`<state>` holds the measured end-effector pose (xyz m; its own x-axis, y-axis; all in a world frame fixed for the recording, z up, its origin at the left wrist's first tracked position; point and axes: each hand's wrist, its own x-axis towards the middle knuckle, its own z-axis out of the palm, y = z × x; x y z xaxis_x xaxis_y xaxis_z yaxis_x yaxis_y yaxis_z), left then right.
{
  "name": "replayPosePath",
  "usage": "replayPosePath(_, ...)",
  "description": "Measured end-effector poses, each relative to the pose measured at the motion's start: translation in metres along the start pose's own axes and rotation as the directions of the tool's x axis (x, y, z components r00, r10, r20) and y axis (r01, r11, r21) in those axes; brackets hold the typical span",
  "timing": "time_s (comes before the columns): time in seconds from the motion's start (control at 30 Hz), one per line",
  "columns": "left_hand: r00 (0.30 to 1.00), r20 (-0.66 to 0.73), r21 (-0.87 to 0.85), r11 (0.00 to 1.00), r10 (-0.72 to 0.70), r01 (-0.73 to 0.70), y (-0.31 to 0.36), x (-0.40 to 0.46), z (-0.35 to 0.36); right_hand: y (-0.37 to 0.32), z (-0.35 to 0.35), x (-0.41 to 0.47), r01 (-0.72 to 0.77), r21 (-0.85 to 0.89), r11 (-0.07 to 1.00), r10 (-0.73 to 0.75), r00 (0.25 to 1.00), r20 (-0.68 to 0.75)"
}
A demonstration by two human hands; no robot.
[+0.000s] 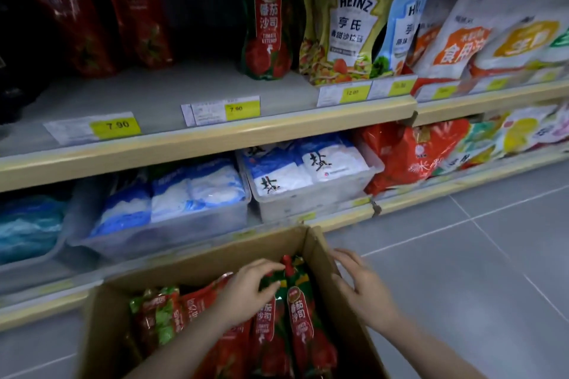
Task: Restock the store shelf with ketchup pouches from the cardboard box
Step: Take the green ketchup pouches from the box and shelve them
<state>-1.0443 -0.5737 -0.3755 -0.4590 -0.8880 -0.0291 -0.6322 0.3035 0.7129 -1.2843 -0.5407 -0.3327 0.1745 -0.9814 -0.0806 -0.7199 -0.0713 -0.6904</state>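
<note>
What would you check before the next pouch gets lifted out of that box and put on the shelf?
1. Left hand gripping a ketchup pouch near its top: ok.
2. Right hand steadying the cardboard box wall: ok, it rests at the edge.
3. Bare shelf space left of the standing ketchup pouch: ok.
4. More pouches left in the box: ok.
5. Grip firmness: cannot tell, the picture is blurred.

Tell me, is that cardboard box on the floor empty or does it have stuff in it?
Not empty. The box is open and holds red ketchup pouches; the left hand is reaching among them.
</note>
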Motion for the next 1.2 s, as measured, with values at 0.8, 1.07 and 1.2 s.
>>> replayPosePath(0.8,0.933,0.203,0.041,0.955,-0.296,0.294,-0.035,0.041,0.082,0.029,0.037,-0.008,-0.085,0.128,0.988,0.088,0.996,-0.018)
replayPosePath(1.07,0.923,0.258,-0.026,0.953,-0.284,0.301,-0.032,0.043,0.070,0.031,0.037,-0.008,-0.090,0.131,0.987,0.092,0.996,-0.017)
replayPosePath(1.2,0.956,0.207,-0.154,0.959,-0.206,0.240,-0.029,0.044,0.063,0.032,0.038,-0.009,-0.101,0.132,0.986,0.100,0.995,0.014)
